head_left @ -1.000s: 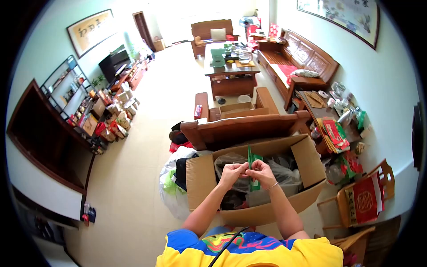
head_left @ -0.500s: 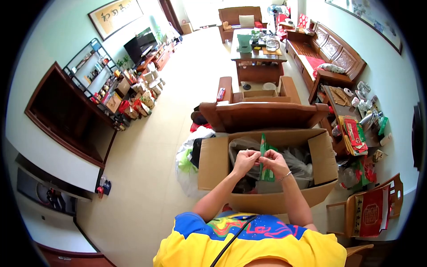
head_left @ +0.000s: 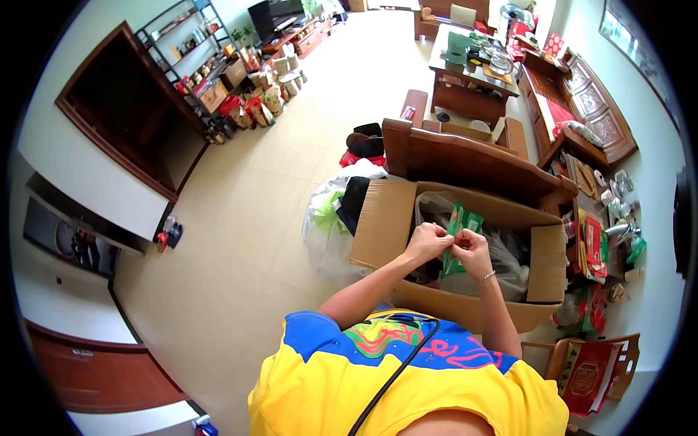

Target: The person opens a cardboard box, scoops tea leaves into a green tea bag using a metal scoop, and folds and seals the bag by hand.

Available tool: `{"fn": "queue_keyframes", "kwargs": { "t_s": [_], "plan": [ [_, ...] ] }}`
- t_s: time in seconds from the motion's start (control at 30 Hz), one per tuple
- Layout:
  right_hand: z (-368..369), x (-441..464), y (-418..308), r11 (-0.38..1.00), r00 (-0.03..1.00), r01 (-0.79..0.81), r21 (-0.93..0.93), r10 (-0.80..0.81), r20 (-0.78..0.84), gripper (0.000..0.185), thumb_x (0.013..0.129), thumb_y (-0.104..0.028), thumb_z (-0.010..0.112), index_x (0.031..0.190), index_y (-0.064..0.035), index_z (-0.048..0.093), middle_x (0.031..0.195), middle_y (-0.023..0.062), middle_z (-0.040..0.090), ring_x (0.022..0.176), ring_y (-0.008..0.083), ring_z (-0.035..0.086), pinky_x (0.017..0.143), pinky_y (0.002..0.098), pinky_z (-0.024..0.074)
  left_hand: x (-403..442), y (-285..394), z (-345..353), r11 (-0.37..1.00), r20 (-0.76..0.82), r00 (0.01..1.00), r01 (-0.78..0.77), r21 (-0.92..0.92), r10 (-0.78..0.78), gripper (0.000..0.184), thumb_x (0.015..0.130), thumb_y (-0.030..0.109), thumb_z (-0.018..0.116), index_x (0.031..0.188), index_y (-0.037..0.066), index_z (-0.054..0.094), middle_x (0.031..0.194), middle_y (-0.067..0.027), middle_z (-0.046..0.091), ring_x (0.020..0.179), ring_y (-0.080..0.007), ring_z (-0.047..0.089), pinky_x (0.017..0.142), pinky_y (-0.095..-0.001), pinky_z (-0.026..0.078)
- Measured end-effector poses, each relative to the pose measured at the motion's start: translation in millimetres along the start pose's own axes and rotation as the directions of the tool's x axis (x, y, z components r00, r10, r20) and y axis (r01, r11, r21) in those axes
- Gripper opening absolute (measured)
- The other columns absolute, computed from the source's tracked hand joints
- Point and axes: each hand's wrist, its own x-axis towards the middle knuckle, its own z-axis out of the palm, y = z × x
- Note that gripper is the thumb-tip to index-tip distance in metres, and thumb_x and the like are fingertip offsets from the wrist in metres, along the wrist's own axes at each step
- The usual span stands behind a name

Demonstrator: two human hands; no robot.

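Flat green glossy packet (head_left: 466,217) is gripped by left hand (head_left: 432,240) and right hand (head_left: 471,253), both pinched closed on it. It's held over open brown cardboard box (head_left: 383,221), translucent plastic bag (head_left: 511,267) inside.

I see the bare left forearm (head_left: 372,288) and the bare right forearm (head_left: 499,312) reaching forward and inward. The bare left hand (head_left: 429,244) and the bare right hand (head_left: 472,254) are both closed in a pinch, fingers curled, fingertips very near each other.
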Motion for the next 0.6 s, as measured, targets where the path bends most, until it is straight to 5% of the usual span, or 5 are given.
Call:
{"fn": "queue_keyframes", "kwargs": {
  "t_s": [0.13, 0.27, 0.37, 0.47, 0.6],
  "plan": [
    [7, 3, -5, 0.969, 0.994, 0.099, -0.226, -0.108, -0.028, 0.015, 0.076, -0.005, 0.070, 0.072, -0.0023, 0.056, 0.063, -0.0013, 0.058, 0.062, 0.0034, 0.056, 0.053, 0.0242, 0.0465, 7, -12, 7, 0.888, -0.149, 0.917, -0.302, 0.346, 0.370, 0.031, 0.074, 0.024, 0.061, 0.065, -0.006, 0.061, 0.066, -0.0249, 0.059, 0.062, -0.0378, 0.060, 0.062, -0.0453, 0.050],
    [21, 2, -13, 0.778, 0.952, 0.167, -0.606, -0.287, -0.107, 0.014, 0.081, -0.007, 0.062, 0.075, 0.0033, 0.054, 0.063, 0.0207, 0.056, 0.054, 0.0277, 0.057, 0.053, 0.0371, 0.0441, 15, -21, 12, 0.879, -0.226, 0.888, -0.302, 0.370, 0.401, 0.032, 0.075, 0.025, 0.062, 0.063, -0.004, 0.061, 0.065, -0.0240, 0.059, 0.065, -0.0391, 0.062, 0.062, -0.0461, 0.049],
    [25, 4, -17, 0.644, 0.864, 0.339, -0.686, -0.502, -0.044, 0.013, 0.081, -0.006, 0.061, 0.075, 0.0029, 0.054, 0.067, 0.0213, 0.055, 0.059, 0.0338, 0.057, 0.054, 0.0392, 0.0436, 15, -13, 7, 0.887, -0.237, 0.883, -0.317, 0.335, 0.405, 0.031, 0.076, 0.026, 0.063, 0.064, -0.003, 0.062, 0.063, -0.0226, 0.060, 0.060, -0.0369, 0.062, 0.059, -0.0436, 0.050],
    [24, 1, -23, 0.733, 0.924, 0.264, -0.627, -0.378, -0.053, 0.013, 0.081, -0.009, 0.062, 0.078, 0.0021, 0.056, 0.078, 0.0227, 0.059, 0.073, 0.0410, 0.060, 0.061, 0.0456, 0.0463, 17, -10, -1, 0.913, -0.185, 0.914, -0.307, 0.269, 0.362, 0.031, 0.076, 0.027, 0.065, 0.065, -0.002, 0.064, 0.059, -0.0213, 0.059, 0.055, -0.0323, 0.062, 0.056, -0.0409, 0.049],
    [26, 1, -20, 0.704, 0.897, 0.275, -0.655, -0.434, -0.090, 0.013, 0.082, -0.009, 0.061, 0.077, 0.0023, 0.055, 0.074, 0.0227, 0.058, 0.069, 0.0402, 0.059, 0.059, 0.0453, 0.0455, 15, -5, 5, 0.906, -0.217, 0.903, -0.300, 0.298, 0.370, 0.032, 0.077, 0.028, 0.066, 0.067, -0.002, 0.066, 0.056, -0.0195, 0.058, 0.051, -0.0278, 0.061, 0.053, -0.0391, 0.048]
  ]
}}
